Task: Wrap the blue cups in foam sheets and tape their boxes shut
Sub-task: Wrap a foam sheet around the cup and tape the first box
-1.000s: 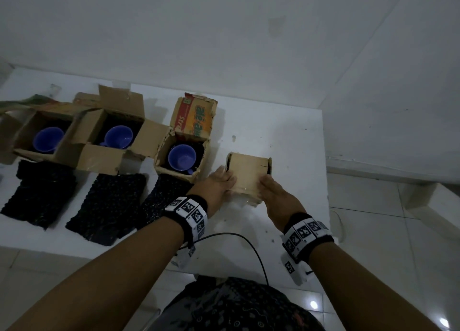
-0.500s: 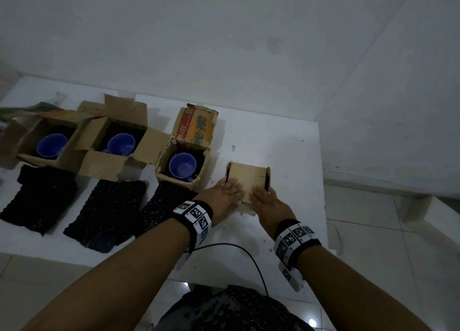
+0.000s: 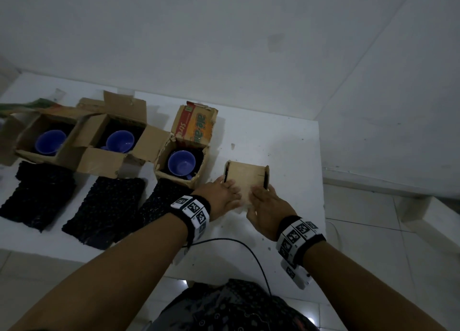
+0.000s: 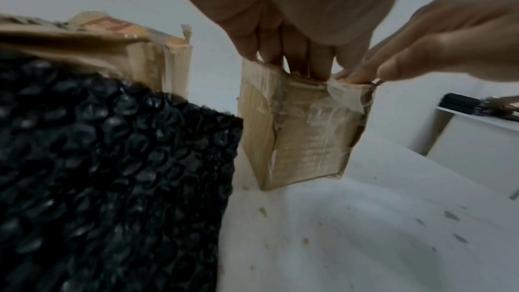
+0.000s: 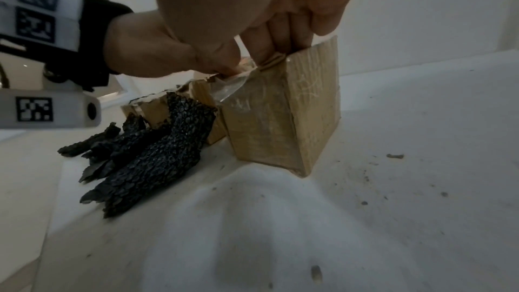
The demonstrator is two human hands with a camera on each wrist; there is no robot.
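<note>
A small closed cardboard box [image 3: 246, 179] stands on the white table [image 3: 286, 144], with clear tape down its near face [image 4: 303, 132]. My left hand [image 3: 224, 194] and right hand [image 3: 263, 201] lie side by side on its top and near edge, fingers pressing down; neither grips it. Left of it stand three open boxes, each with a blue cup: [image 3: 181, 162], [image 3: 120, 141], [image 3: 51, 141]. Three black foam sheets [image 3: 159, 204], [image 3: 104, 211], [image 3: 37, 196] lie flat in front of those boxes. In the right wrist view my fingers [image 5: 280, 37] sit on the box's top corner.
The table's right edge [image 3: 321, 181] drops to a tiled floor close to the closed box. A black cable [image 3: 249, 251] hangs in front of the near edge. A white wall runs behind the boxes. The nearest open box has a printed orange flap [image 3: 196, 126] standing up.
Both hands have moved from the box's near corners onto its top and closer together. The box and everything else stay where they were.
</note>
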